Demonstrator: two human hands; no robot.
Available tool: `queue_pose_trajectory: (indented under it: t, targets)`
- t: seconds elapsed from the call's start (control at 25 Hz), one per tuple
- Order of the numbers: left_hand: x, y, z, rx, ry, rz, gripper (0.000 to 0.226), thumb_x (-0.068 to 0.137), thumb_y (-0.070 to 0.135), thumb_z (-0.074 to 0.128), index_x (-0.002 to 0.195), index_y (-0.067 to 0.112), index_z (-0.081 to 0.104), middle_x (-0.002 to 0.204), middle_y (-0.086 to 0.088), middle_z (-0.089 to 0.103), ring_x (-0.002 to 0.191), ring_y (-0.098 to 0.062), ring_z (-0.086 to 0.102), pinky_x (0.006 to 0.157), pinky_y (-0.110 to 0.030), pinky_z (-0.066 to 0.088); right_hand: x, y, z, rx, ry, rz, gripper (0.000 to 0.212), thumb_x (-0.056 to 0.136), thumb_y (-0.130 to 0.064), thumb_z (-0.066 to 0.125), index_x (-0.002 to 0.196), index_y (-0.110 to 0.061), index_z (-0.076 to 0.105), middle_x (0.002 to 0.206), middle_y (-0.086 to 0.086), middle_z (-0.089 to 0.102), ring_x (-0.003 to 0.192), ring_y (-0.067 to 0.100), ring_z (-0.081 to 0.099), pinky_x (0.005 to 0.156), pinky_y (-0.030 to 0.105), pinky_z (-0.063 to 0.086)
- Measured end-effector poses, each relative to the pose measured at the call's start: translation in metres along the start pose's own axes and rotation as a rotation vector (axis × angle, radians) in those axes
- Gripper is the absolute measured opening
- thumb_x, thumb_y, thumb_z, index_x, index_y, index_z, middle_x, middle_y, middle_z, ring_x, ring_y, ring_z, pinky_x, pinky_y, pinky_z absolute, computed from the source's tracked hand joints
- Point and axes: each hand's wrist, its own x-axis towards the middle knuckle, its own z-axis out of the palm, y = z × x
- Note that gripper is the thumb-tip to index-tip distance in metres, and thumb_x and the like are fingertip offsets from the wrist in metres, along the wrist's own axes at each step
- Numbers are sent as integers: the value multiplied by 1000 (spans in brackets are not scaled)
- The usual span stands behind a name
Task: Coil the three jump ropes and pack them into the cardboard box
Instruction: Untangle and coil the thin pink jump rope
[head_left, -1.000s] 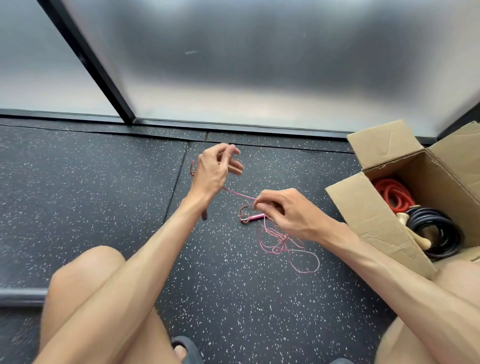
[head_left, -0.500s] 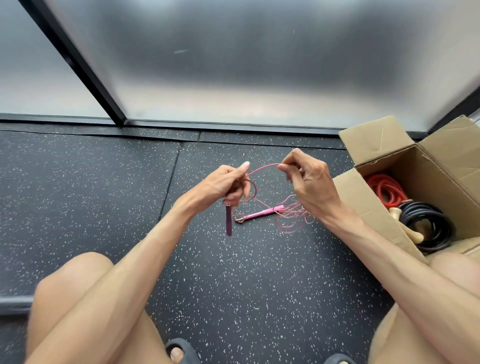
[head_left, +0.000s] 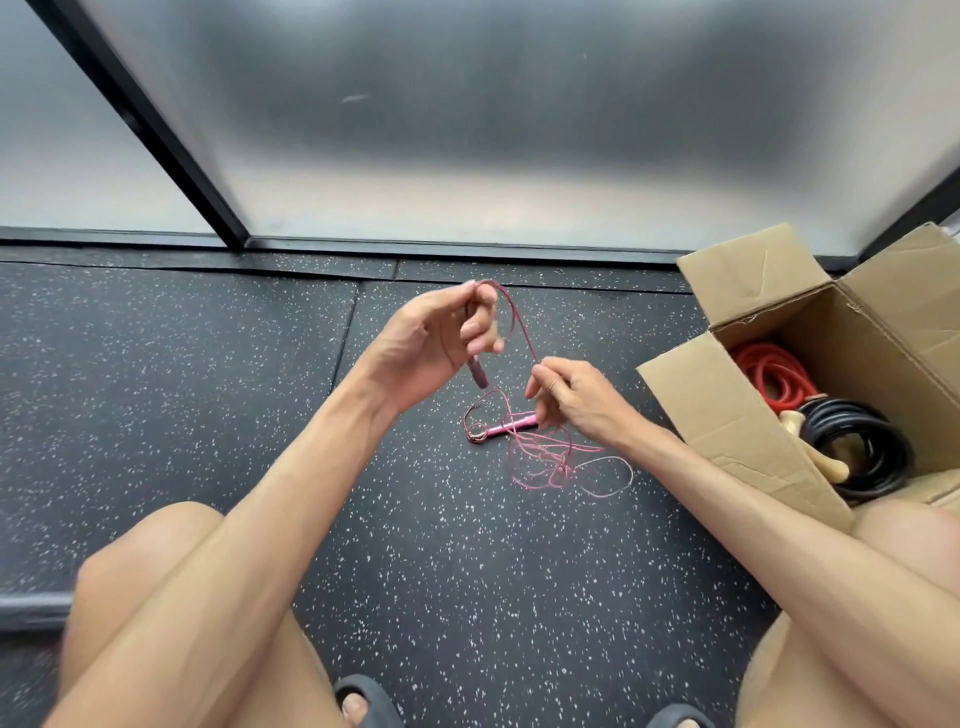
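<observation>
The left hand grips 1 dark handle of the pink jump rope, fingers curled round it, the handle's end hanging below the palm; the thin cord arcs from the top of that hand down to the right hand, which pinches it between thumb and fingertips; beneath the right hand the rest of the cord lies in a loose tangle on the speckled black floor, the other handle flat beside it; at right the cardboard box stands open, holding 2 coils, a red rope at the back and a black rope nearer, a wooden handle against the near wall; a frosted glass panel rises behind.
</observation>
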Motion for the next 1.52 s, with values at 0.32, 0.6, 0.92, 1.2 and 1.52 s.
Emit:
queue_pose_trajectory:
  t: [0.32,0.6,0.92,1.2,1.52]
  targets:
    - [10,-10,-10,12,363,344,31,105,10,46,126,-9,58,121,-25,67,112,-38,66,103,-41,50,-19,-9,34,-273,-426,44,21,106,-13,36,107,-9,57,71,7,72,62,17,69,72,34,56]
    - [13,-31,-35,944,463,368,22,100,16,57,114,3,70,93,-8,77,78,-20,76,70,-28,60,-36,-51,37,29,-498,27,26,106,-18,41,100,-6,64,55,-5,37,44,13,36,47,36,49]
    - [3,-27,-36,1649,183,-127,47,100,33,46,59,17,63,59,-1,66,49,-14,58,64,-30,49,-11,-54,-20,-412,-232,-97,22,97,-28,59,79,-24,71,54,-12,54,49,4,42,52,18,32]
    - [-5,-5,-16,883,-19,-434,54,106,35,43,55,17,35,47,1,29,46,-14,20,49,-28,20,7,-8,-37,-835,-21,-104,18,99,-38,54,90,-24,61,78,0,68,70,20,61,69,35,52]
    - [-3,7,-20,108,27,-159,43,104,25,40,64,16,50,50,10,25,46,-8,18,45,-22,19,18,22,-31,-592,-7,-65,12,97,-14,57,96,-11,69,98,8,70,94,24,62,87,36,49]
